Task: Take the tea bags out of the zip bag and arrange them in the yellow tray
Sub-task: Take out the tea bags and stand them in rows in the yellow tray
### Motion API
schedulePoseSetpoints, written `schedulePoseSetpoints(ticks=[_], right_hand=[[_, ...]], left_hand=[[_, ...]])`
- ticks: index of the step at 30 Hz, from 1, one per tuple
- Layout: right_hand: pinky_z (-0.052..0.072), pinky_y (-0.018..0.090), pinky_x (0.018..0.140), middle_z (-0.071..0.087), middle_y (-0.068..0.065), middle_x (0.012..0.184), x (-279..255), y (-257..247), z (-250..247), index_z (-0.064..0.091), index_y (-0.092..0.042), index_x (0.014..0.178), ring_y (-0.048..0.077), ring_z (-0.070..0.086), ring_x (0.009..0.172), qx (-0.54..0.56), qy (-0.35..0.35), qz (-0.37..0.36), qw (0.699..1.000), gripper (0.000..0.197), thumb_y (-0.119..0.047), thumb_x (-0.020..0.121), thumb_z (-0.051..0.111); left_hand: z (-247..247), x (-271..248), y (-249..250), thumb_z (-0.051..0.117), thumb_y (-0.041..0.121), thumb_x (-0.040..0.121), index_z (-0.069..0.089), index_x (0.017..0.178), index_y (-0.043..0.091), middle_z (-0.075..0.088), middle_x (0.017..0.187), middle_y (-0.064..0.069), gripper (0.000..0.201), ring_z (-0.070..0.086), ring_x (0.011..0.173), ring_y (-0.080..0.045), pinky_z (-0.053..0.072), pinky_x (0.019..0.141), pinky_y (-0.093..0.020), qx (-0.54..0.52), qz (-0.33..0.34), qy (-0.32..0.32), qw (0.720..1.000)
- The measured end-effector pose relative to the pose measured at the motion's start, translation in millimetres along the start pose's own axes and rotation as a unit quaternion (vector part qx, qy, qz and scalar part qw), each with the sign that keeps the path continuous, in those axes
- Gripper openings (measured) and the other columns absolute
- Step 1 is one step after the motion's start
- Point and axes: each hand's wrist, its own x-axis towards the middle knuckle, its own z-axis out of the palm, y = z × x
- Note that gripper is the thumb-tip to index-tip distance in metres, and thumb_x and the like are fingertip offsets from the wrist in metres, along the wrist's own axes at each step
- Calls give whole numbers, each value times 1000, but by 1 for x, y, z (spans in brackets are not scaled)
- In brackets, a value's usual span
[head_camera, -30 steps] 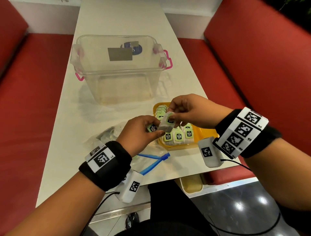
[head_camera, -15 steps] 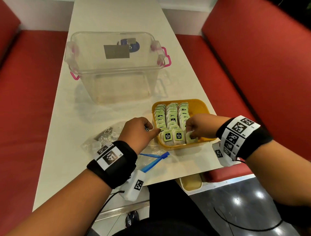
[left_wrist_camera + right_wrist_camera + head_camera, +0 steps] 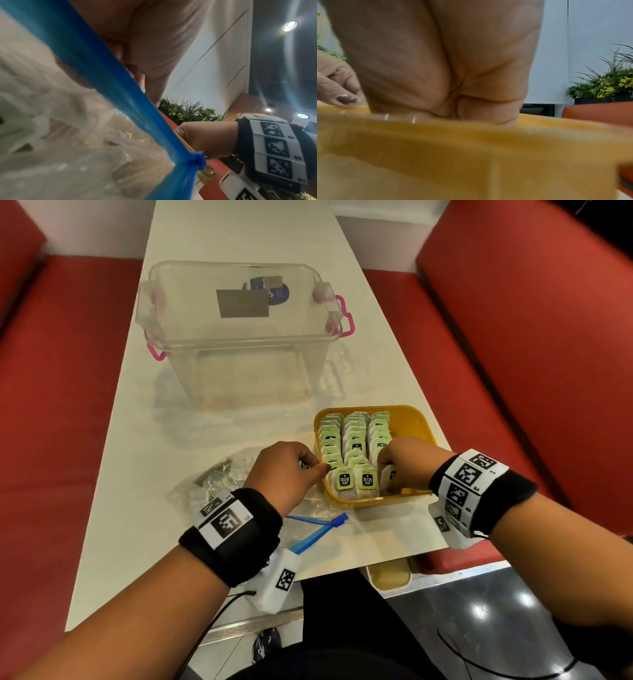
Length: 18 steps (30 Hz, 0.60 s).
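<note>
White bench (image 3: 219, 474) between red booth seats (image 3: 513, 344), with a clear storage tub (image 3: 239, 337) with pink latches toward the far end. Yellow tray (image 3: 416, 419) near the front right edge, packed with three neat rows of green-tagged tea bags (image 3: 356, 446). Right hand (image 3: 409, 462) down in the tray's near right corner, fingers curled round one more tea bag (image 3: 388, 477) at the front of the third row. Left hand (image 3: 286, 467) just left of the tray, curled, thumb tip on the tray's rim, pinching something small and dark, can't tell exactly what. Crumpled zip bag (image 3: 219, 477) with a blue zipper strip (image 3: 318, 530) lying under and beside the left wrist, a few bags blurry inside in the left wrist view.
</note>
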Motion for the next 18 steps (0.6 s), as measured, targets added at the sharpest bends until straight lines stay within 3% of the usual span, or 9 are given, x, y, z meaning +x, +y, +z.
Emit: schedulePoseSetpoints(ticks=[11,14,16,18], right_hand=[[34,24,50,57,3,83,2,6,-7,55,-11,92,21,52,74,81,81,50,992,34,-16,70,81],[37,24,53,58,3,82,4,6,-5,57,-9,94,22,54,75,106,88,44,989,28,-7,73,76],[38,25,55,58,3,82,5,7,-4,58,-9,93,22,54,76,116,94,37,988,24,-3,75,72],[39,25,55,59,2,83,5,10,-3,57,-12,90,22,56,77,117,100,33,988,22,-5,76,72]], left_hand=[[0,0,-2,66,42,86,73,84,19,69,87,7,25,60,84,-10,38,68,-23,10,3,-8,1000],[-2,-2,-2,56,31,92,71,83,11,70,85,-1,26,61,80,-17,41,63,-27,20,10,-5,1000],[-7,-2,-1,48,20,93,70,90,5,72,93,-6,27,63,88,-22,48,74,-32,1,9,-4,1000],[-13,-4,0,45,13,93,70,101,9,69,101,0,27,60,93,-18,46,81,-29,-24,4,-7,1000]])
